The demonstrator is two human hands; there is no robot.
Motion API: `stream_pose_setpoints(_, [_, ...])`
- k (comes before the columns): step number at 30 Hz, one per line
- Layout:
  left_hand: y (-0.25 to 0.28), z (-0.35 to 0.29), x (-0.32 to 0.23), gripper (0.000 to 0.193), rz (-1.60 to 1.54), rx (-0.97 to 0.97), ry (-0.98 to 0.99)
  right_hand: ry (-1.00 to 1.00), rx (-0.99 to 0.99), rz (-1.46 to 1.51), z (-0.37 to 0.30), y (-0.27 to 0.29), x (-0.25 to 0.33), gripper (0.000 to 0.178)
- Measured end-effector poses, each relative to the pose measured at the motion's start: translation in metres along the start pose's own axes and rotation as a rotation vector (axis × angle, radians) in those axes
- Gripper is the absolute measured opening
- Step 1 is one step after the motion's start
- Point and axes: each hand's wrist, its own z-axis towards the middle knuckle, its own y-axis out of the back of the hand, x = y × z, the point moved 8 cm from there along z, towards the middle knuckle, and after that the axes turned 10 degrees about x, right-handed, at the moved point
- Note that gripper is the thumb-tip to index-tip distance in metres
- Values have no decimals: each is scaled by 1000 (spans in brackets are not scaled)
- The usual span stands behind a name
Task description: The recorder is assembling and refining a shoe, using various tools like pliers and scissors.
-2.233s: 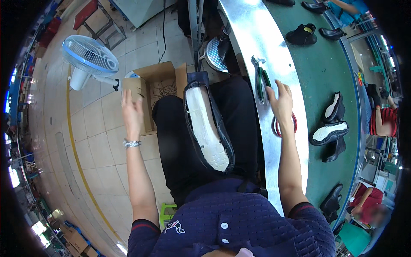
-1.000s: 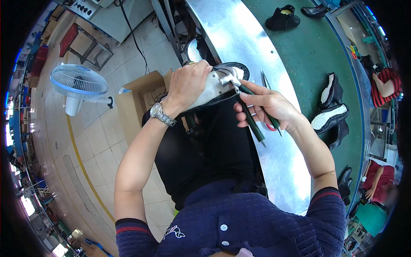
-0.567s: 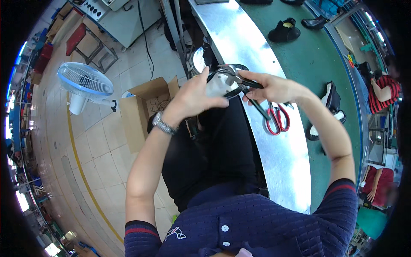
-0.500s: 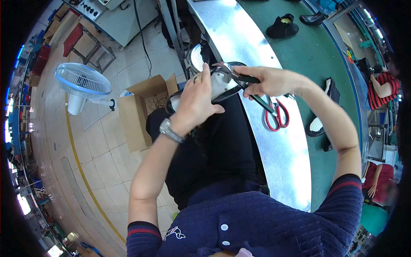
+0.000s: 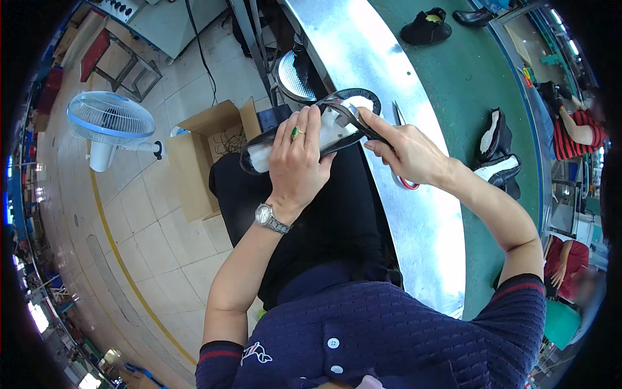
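Observation:
A black shoe [image 5: 258, 157] with a whitish underside rests bottom up across my lap and the bench edge. My left hand [image 5: 297, 152] lies over its middle, fingers together and thumb along the side, holding it. In my closed right hand [image 5: 413, 150] is a pair of metal pincers [image 5: 354, 119], with its jaws at the shoe's far end. Most of the handles are hidden by my fingers. Partly under that hand, red-handled scissors [image 5: 408, 185] lie on the metal bench [image 5: 431, 246].
An open cardboard box [image 5: 189, 170] with thin loops inside stands left of my knees. Farther left is a blue-and-white fan [image 5: 111, 120]. Beyond the bench, a green belt [image 5: 447, 84] carries several black shoes, such as one upright shoe [image 5: 426, 27]. Other people sit at the far right.
My right hand has come lower and closed around the pincer handles, which stood apart before. The shoe's far end now shows more. My left hand stays on the shoe.

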Motion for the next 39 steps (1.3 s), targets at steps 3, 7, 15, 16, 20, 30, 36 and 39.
stream_pose_setpoints(3, [-3,-5,1,74,71,-13,-68,81,16,-278,5,22,22,56])
stream_pose_setpoints(7, [-5,-9,3,68,217,-59,-126,9,182,-365,18,40,49,53])
stream_pose_setpoints(15, [-12,-11,0,68,221,-31,-124,-53,-88,-34,29,31,32,51])
stream_pose_setpoints(16, [-11,-11,2,67,232,-39,-115,-15,-179,36,27,37,35,51])
stream_pose_setpoints(20, [-12,-6,-2,66,225,-47,-113,-268,-79,-31,35,13,4,52])
stream_pose_setpoints(30, [-13,-7,3,67,190,-52,-83,-139,-46,-58,32,22,16,64])
stream_pose_setpoints(36, [-7,-7,-3,49,172,-75,-135,48,-191,-129,32,15,39,68])
stream_pose_setpoints(39, [-9,-11,-3,45,191,-92,-140,-61,6,-303,34,15,46,70])
